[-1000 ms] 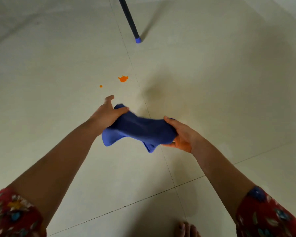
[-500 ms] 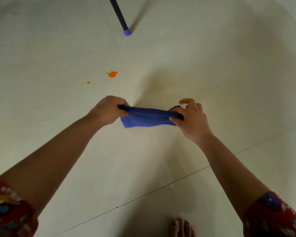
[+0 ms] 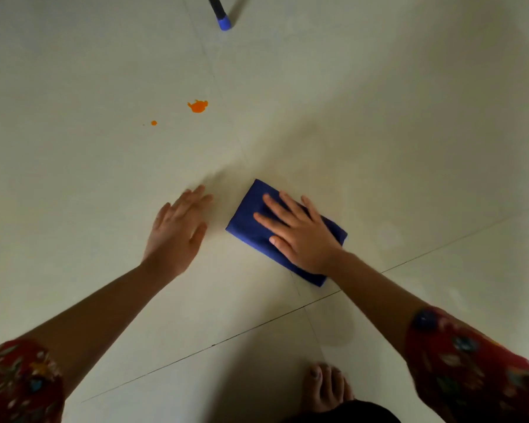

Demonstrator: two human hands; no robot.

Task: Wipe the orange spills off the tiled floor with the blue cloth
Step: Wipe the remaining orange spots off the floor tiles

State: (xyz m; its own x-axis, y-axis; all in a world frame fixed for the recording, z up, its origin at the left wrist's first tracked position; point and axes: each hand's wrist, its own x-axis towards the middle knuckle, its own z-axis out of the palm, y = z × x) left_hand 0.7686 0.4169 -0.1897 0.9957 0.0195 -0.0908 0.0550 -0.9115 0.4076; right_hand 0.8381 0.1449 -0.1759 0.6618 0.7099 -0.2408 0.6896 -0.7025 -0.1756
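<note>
While the right hand point(image 3: 300, 236) is pressing flat, fingers straight, on the folded blue cloth point(image 3: 251, 215) lying on the tiled floor point(image 3: 409, 132), the left hand point(image 3: 177, 227) is hovering released beside it. Soft and light, the cloth likely needs palm pressure at its centre to reach the orange spills point(image 3: 198, 106), well apart.

right hand point(image 3: 300, 236) on cloth point(image 3: 251, 221) | left hand point(image 3: 174, 230) left of cloth | spills point(image 3: 198, 106) beyond left hand
</note>
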